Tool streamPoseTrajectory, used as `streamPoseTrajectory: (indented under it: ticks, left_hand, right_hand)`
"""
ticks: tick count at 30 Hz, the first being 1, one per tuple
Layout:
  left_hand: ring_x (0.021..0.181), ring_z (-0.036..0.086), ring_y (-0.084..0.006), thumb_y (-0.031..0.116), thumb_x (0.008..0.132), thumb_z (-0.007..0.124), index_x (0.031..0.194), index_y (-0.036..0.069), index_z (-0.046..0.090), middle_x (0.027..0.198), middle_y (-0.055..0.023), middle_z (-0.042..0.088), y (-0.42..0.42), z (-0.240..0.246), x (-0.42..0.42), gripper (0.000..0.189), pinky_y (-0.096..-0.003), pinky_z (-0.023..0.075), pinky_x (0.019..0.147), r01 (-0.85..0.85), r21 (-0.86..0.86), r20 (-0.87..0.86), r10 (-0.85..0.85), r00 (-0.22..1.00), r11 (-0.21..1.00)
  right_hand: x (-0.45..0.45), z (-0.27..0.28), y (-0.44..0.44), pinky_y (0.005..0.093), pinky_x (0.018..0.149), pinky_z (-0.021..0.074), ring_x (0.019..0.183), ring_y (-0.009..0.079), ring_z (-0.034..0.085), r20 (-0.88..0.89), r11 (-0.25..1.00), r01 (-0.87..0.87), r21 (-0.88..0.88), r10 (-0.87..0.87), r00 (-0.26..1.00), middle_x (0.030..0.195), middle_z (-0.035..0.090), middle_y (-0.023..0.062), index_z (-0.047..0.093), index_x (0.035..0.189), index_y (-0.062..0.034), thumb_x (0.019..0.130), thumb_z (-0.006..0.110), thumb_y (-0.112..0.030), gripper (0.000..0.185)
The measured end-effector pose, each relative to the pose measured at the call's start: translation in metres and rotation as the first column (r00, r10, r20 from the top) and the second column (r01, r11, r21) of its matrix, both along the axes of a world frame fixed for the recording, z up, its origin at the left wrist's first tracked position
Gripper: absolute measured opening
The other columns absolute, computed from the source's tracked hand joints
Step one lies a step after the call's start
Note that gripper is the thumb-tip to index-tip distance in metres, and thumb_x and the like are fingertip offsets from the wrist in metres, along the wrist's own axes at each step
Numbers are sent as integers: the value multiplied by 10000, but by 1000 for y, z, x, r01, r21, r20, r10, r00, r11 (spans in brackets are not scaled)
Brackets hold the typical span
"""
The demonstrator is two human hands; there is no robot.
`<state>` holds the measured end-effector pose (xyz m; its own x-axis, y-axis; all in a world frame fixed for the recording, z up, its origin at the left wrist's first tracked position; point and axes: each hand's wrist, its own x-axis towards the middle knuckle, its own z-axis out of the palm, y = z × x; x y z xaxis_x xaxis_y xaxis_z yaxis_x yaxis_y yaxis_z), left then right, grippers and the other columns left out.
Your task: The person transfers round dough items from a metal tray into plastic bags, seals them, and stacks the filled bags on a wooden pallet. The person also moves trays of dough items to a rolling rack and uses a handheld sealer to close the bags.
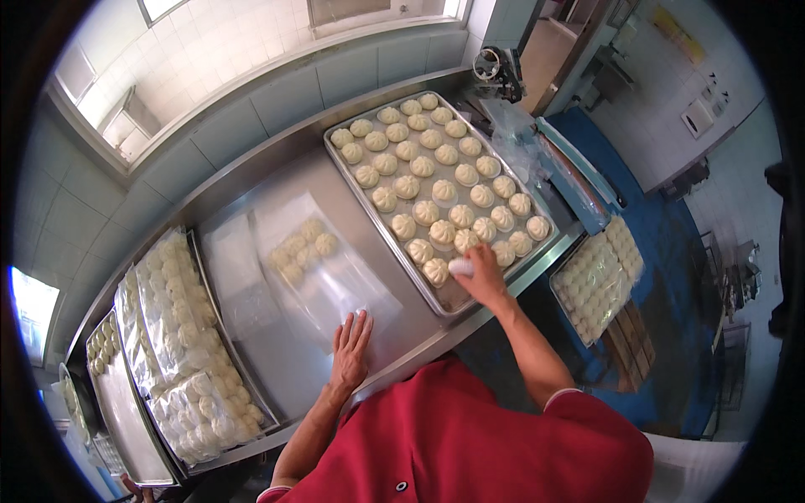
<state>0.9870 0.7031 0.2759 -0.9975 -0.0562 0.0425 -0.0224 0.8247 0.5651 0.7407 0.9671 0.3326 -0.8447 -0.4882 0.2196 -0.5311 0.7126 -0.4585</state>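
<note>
My right hand (483,276) is over the front edge of a large metal tray (456,309) with many pleated buns on it, several on round papers. Its fingers grip a bun (461,267) whose smooth pale underside shows. My left hand (353,347) lies flat, fingers spread, on the near end of a clear plastic bag (336,270). Inside the far half of that bag several buns (302,248) lie side by side. The bag rests on the stainless steel table (377,251).
Left of the bag lie flat plastic bags (236,276), then a tray of bagged buns (182,314) and a tray (122,415) with several buns. At the right are a blue bag sealer (575,182) and a lower tray (594,283) of buns. A tiled wall runs behind.
</note>
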Motion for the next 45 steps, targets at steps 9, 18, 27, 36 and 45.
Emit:
streamPoseTrajectory:
  ticks: [9, 18, 27, 36, 45]
  left_hand:
    - [1534, 190, -326, -48, 711, 647, 1565, 108, 323, 1650, -105, 255, 16, -9, -5, 927, -508, 151, 1224, -68, -165, 51, 77, 996, 984]
    - [1535, 196, -298, -176, 709, 454, 1558, 110, 343, 1645, -82, 276, 29, 1, -13, 903, -493, 140, 1229, -139, 73, -11, 141, 990, 988]
    - [1528, 218, -297, -180, 710, 450, 1561, 99, 327, 1637, -99, 287, 37, 4, -20, 903, -485, 159, 1227, -192, 111, -28, 196, 980, 975]
    - [1514, 251, -315, -163, 746, 446, 1562, 100, 322, 1630, -101, 302, 34, 7, -27, 867, -490, 195, 1217, -169, 139, -7, 171, 985, 976]
    - [1501, 274, -323, -160, 754, 427, 1548, 67, 340, 1612, -135, 327, 37, 4, -31, 830, -473, 216, 1213, -158, 113, -5, 159, 987, 981]
  right_hand:
    - [-7, -22, 10, 460, 917, 500, 1134, 392, 524, -37, 981, -190, 39, 191, 981, 1183, 519, 146, 576, 1055, -68, 732, 827, -158, 419]
    - [-56, 6, 20, 538, 1093, 359, 1344, 422, 371, -23, 870, -381, 313, 407, 913, 1496, 367, 189, 590, 1331, -133, 744, 795, -496, 719]
    - [-36, -13, 29, 510, 1133, 352, 1365, 441, 349, 112, 923, -295, 247, 275, 955, 1456, 411, 193, 636, 1239, -80, 724, 796, -407, 632]
    - [-74, 3, 52, 477, 1201, 295, 1488, 421, 233, 224, 788, -591, 170, 554, 802, 1597, 340, 110, 686, 1136, -96, 681, 768, -202, 475]
    - [-37, -9, 37, 489, 1142, 355, 1390, 430, 360, 18, 945, -276, 176, 277, 961, 1528, 373, 166, 670, 1188, -86, 684, 718, -119, 507]
